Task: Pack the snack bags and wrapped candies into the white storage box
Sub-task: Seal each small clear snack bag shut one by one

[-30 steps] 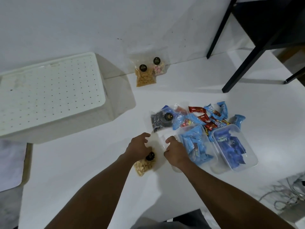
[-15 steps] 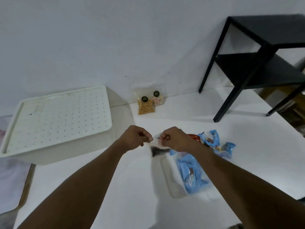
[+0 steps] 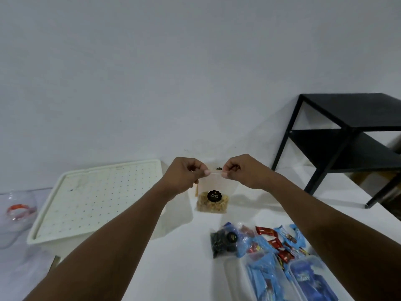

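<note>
1. Both hands are raised in front of the wall. The left hand (image 3: 184, 173) and right hand (image 3: 240, 170) each pinch the top strip of a clear snack bag (image 3: 213, 192) between thumb and curled fingers (image 3: 207, 172), stretching it taut.
2. The bag hangs in the air, with golden snacks pooled at its bottom under a round black label. It looks light, soft and crinkly, and its contents are probably brittle, so the empty top edge is the sensible hold.
3. The white storage box (image 3: 52, 246) sits to the left with its perforated lid (image 3: 97, 198) on, which blocks packing.
4. Under the right arm lie a dark snack bag (image 3: 224, 241), blue and red wrapped candies (image 3: 273, 242) and clear tubs (image 3: 303, 283) of blue packets. A black side table (image 3: 347, 135) stands well apart.
</note>
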`<state>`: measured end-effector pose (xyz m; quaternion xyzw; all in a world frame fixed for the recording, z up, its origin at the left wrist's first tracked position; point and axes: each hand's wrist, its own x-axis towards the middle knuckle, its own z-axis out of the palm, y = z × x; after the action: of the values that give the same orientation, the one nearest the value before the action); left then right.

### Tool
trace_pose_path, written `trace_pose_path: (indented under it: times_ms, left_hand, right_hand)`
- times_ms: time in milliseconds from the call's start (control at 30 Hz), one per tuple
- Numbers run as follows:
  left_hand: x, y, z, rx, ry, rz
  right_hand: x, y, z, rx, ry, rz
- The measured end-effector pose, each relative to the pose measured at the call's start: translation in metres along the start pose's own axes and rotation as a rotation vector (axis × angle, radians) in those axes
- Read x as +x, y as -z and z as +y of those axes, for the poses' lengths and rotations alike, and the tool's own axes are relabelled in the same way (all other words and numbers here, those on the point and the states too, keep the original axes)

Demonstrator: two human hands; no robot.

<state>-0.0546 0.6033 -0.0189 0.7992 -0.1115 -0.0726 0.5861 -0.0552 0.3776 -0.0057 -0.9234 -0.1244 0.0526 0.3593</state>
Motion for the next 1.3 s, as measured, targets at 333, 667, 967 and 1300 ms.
trace_pose_path:
  times_ms: [333, 667, 967, 1300]
  left_hand:
    - [0.001, 0.019, 0.011, -0.070, -0.016, 0.112]
    - [0.006, 0.017, 0.039, 0.107, -0.115, 0.089]
    - [0.001, 0.022, 0.045, 0.101, -0.143, 0.045]
    - [-0.001, 0.027, 0.049, 0.175, -0.192, 0.027]
  right_hand:
    - [0.003, 0.009, -0.030, 0.026, 0.076, 0.070]
    - [0.000, 0.028, -0.046, 0.060, 0.100, 0.108]
    - [-0.002, 0.029, -0.046, 0.027, 0.152, 0.116]
    - [-0.005, 0.027, -0.051, 0.227, 0.082, 0.082]
